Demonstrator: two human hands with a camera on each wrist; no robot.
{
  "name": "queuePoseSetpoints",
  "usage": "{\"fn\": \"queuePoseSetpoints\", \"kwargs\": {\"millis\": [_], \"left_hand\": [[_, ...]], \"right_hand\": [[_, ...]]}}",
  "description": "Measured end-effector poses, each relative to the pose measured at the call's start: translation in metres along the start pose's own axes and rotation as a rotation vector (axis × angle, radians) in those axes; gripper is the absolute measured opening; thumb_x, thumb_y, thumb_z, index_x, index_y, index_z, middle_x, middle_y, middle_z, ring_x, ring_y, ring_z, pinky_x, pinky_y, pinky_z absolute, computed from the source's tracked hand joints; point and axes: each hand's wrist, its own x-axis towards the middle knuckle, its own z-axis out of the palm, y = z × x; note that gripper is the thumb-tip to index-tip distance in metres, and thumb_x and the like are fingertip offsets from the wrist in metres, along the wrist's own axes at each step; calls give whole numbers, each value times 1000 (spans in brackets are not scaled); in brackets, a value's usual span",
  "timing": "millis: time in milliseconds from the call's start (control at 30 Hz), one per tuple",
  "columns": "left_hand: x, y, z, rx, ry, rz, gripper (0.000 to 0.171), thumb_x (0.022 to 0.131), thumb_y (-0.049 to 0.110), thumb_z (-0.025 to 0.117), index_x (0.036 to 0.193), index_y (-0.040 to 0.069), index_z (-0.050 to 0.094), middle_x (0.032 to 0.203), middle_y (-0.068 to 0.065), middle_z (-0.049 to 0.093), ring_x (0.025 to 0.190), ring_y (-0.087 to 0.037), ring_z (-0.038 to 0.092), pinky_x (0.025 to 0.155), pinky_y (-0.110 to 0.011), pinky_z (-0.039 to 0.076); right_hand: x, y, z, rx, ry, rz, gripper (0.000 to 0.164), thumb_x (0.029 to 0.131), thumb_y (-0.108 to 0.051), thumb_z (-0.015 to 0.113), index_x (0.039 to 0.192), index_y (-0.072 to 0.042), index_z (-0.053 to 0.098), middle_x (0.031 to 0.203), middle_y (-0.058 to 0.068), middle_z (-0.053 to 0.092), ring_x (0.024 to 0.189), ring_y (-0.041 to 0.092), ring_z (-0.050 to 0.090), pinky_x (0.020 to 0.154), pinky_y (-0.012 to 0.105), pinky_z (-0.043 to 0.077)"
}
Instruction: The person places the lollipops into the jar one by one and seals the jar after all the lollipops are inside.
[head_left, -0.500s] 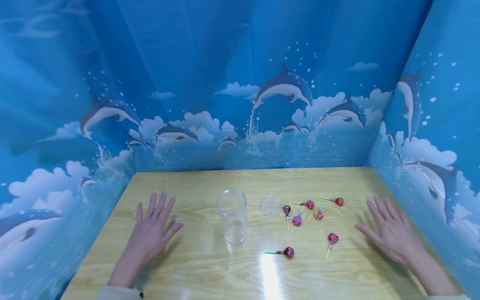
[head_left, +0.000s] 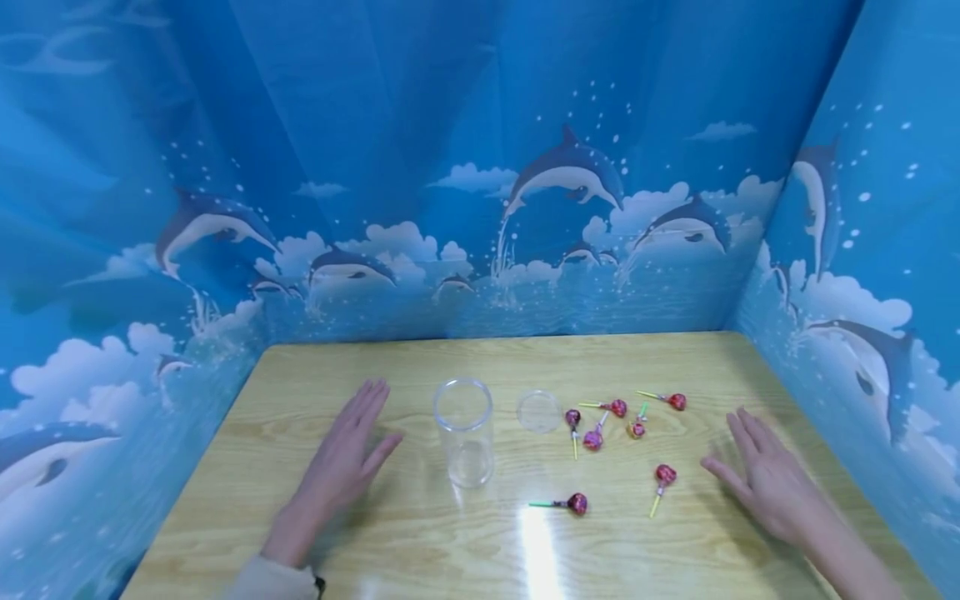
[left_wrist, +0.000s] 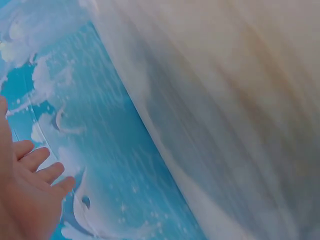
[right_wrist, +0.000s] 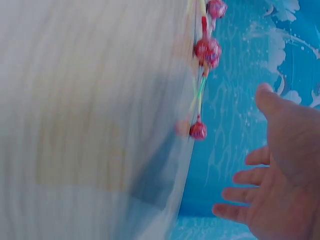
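Note:
My left hand [head_left: 341, 462] hovers left of a clear, upright plastic jar [head_left: 467, 437], its fingers straight and holding nothing. The jar has no lid on it. A round clear lid [head_left: 539, 412] lies flat just behind and right of the jar. My right hand [head_left: 772, 487], fingers extended, is above the table's right side and touches nothing. Nearest to it is a red lollipop [head_left: 664, 476] with a yellow stick. Another lollipop [head_left: 577, 503] with a green stick lies nearer the front. Several wrapped lollipops [head_left: 593, 439] are scattered right of the lid; some also show in the right wrist view.
The wooden table [head_left: 360, 367] has light grain and a bright glare spot near its front. Blue curtains [head_left: 420, 275] printed with dolphins and clouds stand along the back, left and right sides.
My left hand has moved right toward the jar and turned more onto its side. The right hand has shifted slightly left and turned. Jar, lid and lollipops stay where they were.

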Motion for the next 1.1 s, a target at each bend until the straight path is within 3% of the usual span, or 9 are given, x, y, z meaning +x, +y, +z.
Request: {"fn": "queuePoseSetpoints", "kwargs": {"millis": [100, 200, 300, 400, 467, 600, 767, 933, 1100], "left_hand": [[5, 11, 6, -121, 37, -9, 65, 104, 26, 63, 159, 4, 35, 163, -17, 37, 149, -39, 34, 119, -60, 30], [10, 23, 12, -265, 72, -3, 60, 105, 23, 61, 157, 4, 38, 159, -17, 43, 145, -38, 40, 117, -59, 33], [17, 34, 18, -388, 109, 19, 57, 105, 16, 61, 155, 0, 39, 157, -14, 47, 144, -34, 44, 118, -47, 36], [23, 42, 24, -508, 139, 44, 60, 102, 9, 64, 155, -2, 38, 155, -15, 48, 142, -33, 46, 117, -36, 38], [26, 46, 28, -588, 146, 52, 63, 100, 6, 65, 156, -3, 36, 155, -18, 48, 140, -34, 47, 117, -32, 37], [30, 52, 34, -718, 127, 40, 70, 100, 10, 65, 158, -3, 29, 156, -21, 45, 140, -37, 47, 118, -41, 37], [31, 59, 36, -769, 78, -7, 84, 101, 40, 66, 162, 0, 23, 159, -18, 41, 142, -37, 46, 118, -54, 34], [32, 63, 39, -774, 37, -38, 107, 90, 65, 68, 164, 5, 18, 156, -20, 45, 143, -38, 44, 117, -62, 31], [33, 67, 42, -793, 22, -60, 112, 85, 53, 81, 164, 7, 17, 148, -19, 55, 140, -40, 47, 116, -67, 29]], "right_hand": [[1, -13, -1, 54, -25, 73, 76, 106, -38, 59, 149, 18, 33, 147, 45, 34, 131, 65, 34, 110, 75, 26], [1, -25, -2, 78, -54, 139, 70, 106, -40, 58, 141, 19, 44, 137, 46, 45, 123, 65, 43, 99, 77, 37], [2, -37, 0, 106, -57, 176, 62, 105, -37, 61, 131, 19, 54, 118, 40, 61, 107, 55, 61, 90, 70, 49], [2, -48, 5, 116, -29, 178, 51, 102, -34, 67, 115, 16, 65, 91, 20, 69, 81, 33, 68, 73, 54, 57], [1, -54, 8, 112, -15, 178, 44, 100, -33, 71, 105, 11, 70, 81, 8, 66, 72, 21, 64, 64, 45, 56], [-3, -64, 15, 111, -16, 176, 32, 96, -30, 76, 91, 1, 73, 72, -1, 63, 64, 13, 56, 59, 36, 50], [-6, -73, 21, 121, -72, 217, 31, 96, -35, 75, 82, -7, 72, 68, -5, 62, 60, 11, 52, 58, 34, 48], [-6, -81, 25, 131, -141, 260, 36, 97, -41, 72, 77, -11, 67, 63, -6, 55, 56, 12, 46, 55, 30, 42], [-4, -89, 29, 123, -184, 285, 42, 96, -45, 73, 69, -15, 60, 58, -5, 48, 54, 14, 42, 52, 30, 36]]}}
